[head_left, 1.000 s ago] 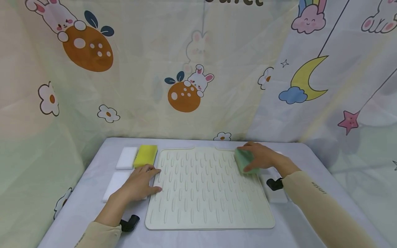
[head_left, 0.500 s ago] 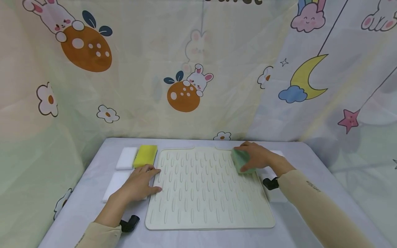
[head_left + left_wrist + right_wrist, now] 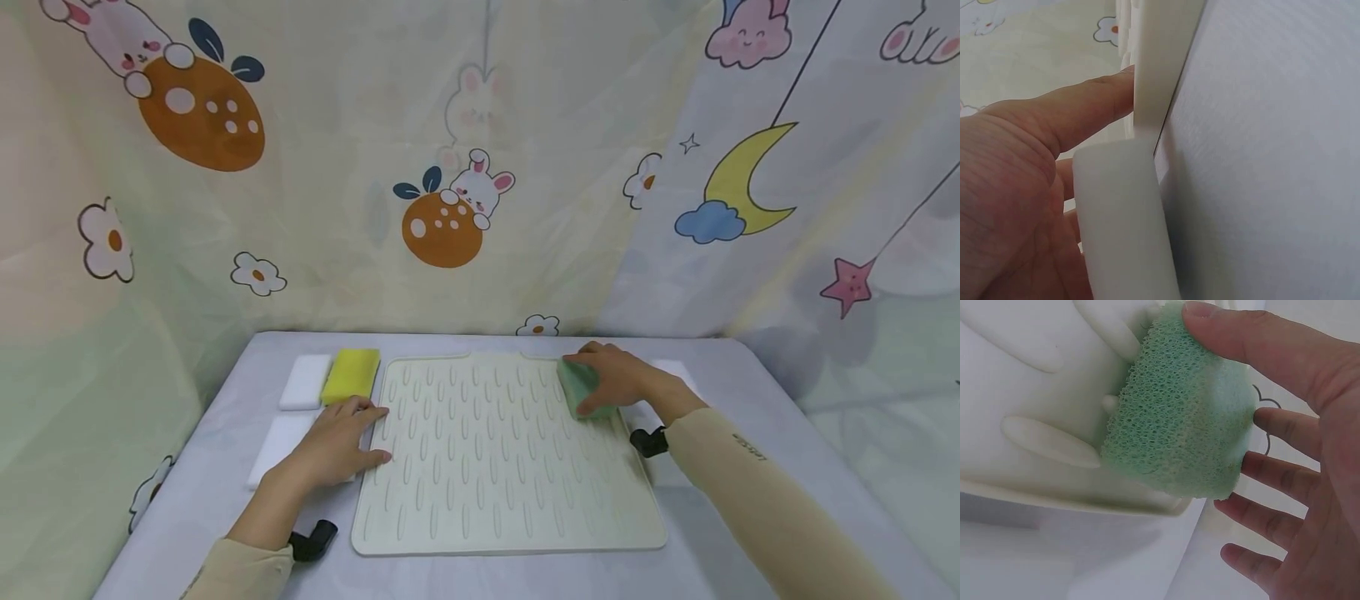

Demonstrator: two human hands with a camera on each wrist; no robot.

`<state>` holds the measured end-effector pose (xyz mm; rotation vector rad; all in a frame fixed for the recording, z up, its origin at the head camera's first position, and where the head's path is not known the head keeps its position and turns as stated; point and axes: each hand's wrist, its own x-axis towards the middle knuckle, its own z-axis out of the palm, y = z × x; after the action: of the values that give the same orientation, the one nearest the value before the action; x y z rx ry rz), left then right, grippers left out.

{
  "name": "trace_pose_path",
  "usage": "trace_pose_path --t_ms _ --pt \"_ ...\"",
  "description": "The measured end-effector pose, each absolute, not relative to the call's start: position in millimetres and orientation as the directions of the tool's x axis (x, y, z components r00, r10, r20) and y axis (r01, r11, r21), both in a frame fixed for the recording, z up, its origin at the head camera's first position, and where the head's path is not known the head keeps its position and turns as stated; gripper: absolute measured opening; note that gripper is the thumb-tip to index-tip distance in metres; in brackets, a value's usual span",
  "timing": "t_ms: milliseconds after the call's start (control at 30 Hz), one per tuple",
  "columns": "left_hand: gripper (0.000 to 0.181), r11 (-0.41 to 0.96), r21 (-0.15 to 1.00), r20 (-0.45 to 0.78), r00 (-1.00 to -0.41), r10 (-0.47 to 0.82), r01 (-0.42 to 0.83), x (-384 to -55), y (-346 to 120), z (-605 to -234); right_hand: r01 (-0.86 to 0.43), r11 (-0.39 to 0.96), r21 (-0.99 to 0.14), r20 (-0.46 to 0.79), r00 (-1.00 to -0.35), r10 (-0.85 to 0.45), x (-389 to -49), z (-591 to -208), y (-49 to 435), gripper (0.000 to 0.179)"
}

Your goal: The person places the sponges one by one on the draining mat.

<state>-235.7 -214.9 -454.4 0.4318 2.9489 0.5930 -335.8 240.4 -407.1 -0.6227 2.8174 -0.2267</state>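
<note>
A cream ridged mat [image 3: 487, 475] lies flat in the middle of the table. My right hand [image 3: 626, 382] holds a green porous sponge [image 3: 577, 392] against the mat's far right corner. In the right wrist view, the thumb presses one side of the sponge [image 3: 1175, 419] and fingertips touch the opposite side. On the mat's left edge rests my left hand [image 3: 333, 442], thumb and fingers spread. The left wrist view shows its thumb on the mat's rim [image 3: 1160, 69], with a white block [image 3: 1122, 219] standing close beside the hand.
Left of the mat lie a yellow sponge [image 3: 352, 375] and white blocks [image 3: 305, 382], one partly under my left forearm. More white blocks [image 3: 671, 473] sit right of the mat, partly hidden by my right arm. A printed fabric curtain [image 3: 322, 208] hangs behind the table [image 3: 750, 492].
My right hand has shifted slightly left with the green sponge along the mat's far right corner. The left hand has stayed in place. The head view has tilted a little.
</note>
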Motion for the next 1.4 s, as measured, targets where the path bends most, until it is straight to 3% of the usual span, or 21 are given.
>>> trace_pose_path --t_ms 1400 --pt "0.073 0.884 0.393 -0.044 -0.955 0.292 0.252 -240.4 -216.0 -458.4 -0.340 0.912 -0.231 -0.248 -0.886 -0.393 -342.6 -420.4 242.0 0.108"
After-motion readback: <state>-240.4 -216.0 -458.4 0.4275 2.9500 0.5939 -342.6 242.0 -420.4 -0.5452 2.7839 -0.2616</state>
